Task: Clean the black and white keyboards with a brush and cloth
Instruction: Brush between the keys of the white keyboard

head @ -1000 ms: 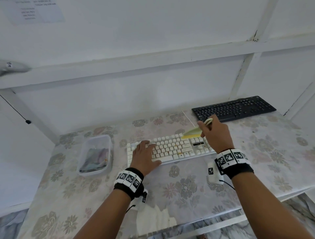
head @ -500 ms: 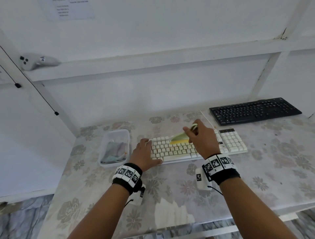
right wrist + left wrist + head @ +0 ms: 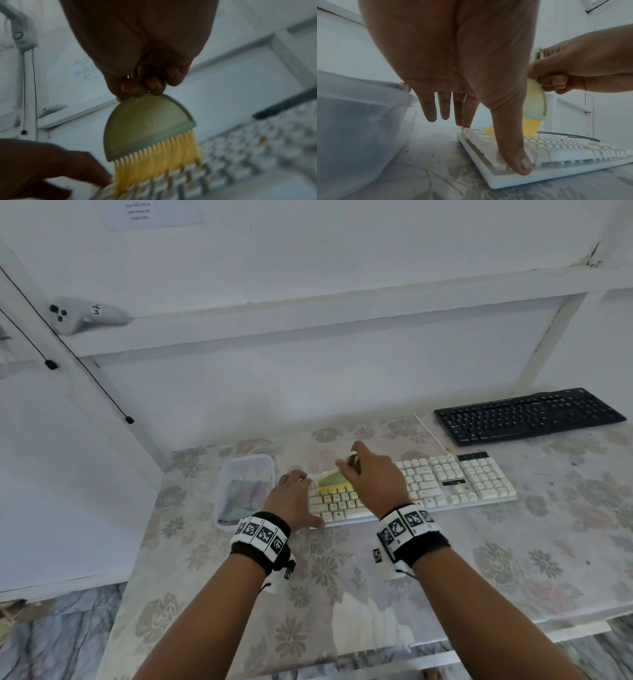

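Observation:
A white keyboard lies across the middle of the flowered table. My right hand grips the handle of a pale green brush whose yellow bristles touch the keys near the keyboard's left end. My left hand rests flat, fingers straight, on that left end; the thumb presses the front corner. A black keyboard lies at the back right. In the clear tub to the left sits a folded cloth.
A white wall and a ledge rise behind the table. A white controller lies on the ledge at upper left, with a black cord hanging nearby. The table's front edge shows torn covering.
My right hand has swept the brush leftward along the white keyboard, from its right-hand part to the left end near my left hand. The left hand stayed on the keyboard.

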